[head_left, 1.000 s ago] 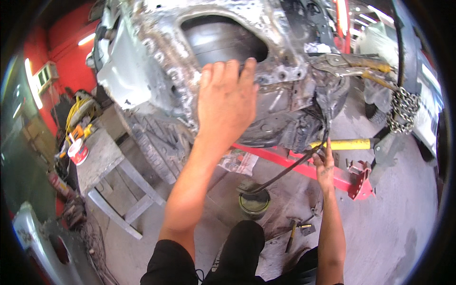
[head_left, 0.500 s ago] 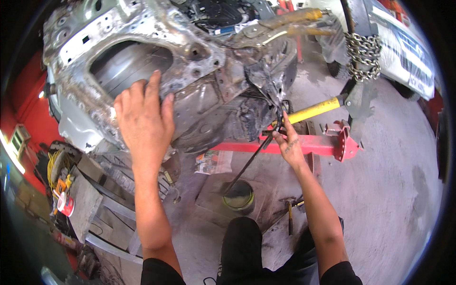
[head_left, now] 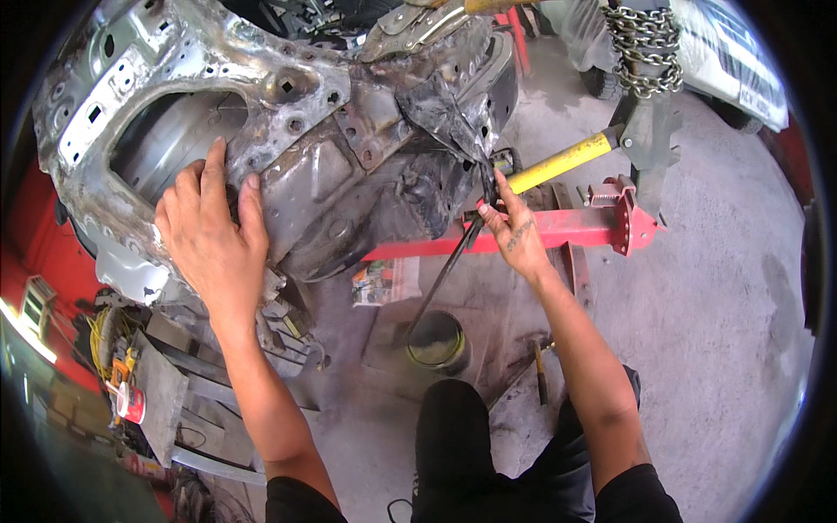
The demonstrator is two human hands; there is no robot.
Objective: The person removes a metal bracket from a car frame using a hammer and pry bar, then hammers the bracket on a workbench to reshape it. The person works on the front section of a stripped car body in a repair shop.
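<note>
My left hand (head_left: 212,231) rests on the bare, scorched metal of a car body shell (head_left: 301,205), fingers apart, just below an oval opening. On the right, my right hand (head_left: 523,240) has its thumb and fingers closed around a long thin dark strip or rod (head_left: 445,272). This piece slants down to the left from the hand, its lower end beside a dark bucket (head_left: 465,350). Its upper end meets torn, bent black sheet metal (head_left: 440,113) at the shell's corner. Whether the two are joined I cannot tell.
Behind my right hand run a red steel beam (head_left: 558,228) and a yellow cylinder (head_left: 562,164), reaching a post wrapped with chain (head_left: 645,52). A hammer (head_left: 541,375) lies on the floor near my knees. Metal parts and a red-and-white tub (head_left: 131,404) stand at left.
The whole view has shifted, so the car shell sits further left and higher. Both hands keep nearly the same places on the shell and the dark strip.
</note>
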